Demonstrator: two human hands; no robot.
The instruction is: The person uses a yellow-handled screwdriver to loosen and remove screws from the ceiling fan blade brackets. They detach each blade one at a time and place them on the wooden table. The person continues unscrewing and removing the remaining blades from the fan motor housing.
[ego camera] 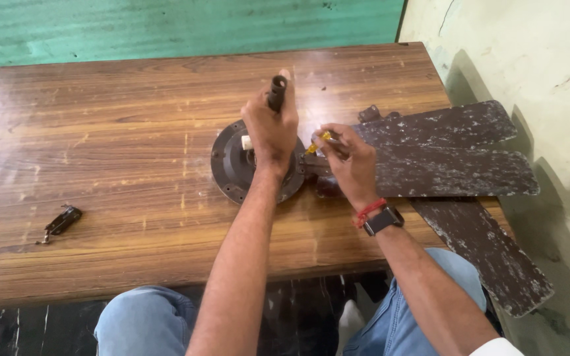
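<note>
A worn wooden counter [100, 151] fills most of the view, with a green painted wall [166, 26] along its far edge and a pale wall [529, 53] to the right. Near the left edge of the counter lies a small dark metal clip [63, 221], well apart from everything else.

At the middle of the counter sits the round dark motor housing of a ceiling fan [229, 165], lying flat. The person's left hand [272, 128] is clenched around the fan's dark rod [277, 91], which stands upright out of the middle of the housing; the top of the rod shows above the fist. A small white part [247, 142] shows just beside that hand on the housing.

Just right of the housing, the right hand [349, 161] grasps a small screwdriver with a yellow handle [320, 140], its tip pointed toward the spot where the blades join the housing. That wrist wears a red thread band [371, 209] and a dark watch [384, 219].

Farther right, three brown, scuffed fan blades [456, 171] fan out from the housing, over the right edge of the counter. The person's blue jeans [140, 320] show at the near edge.
</note>
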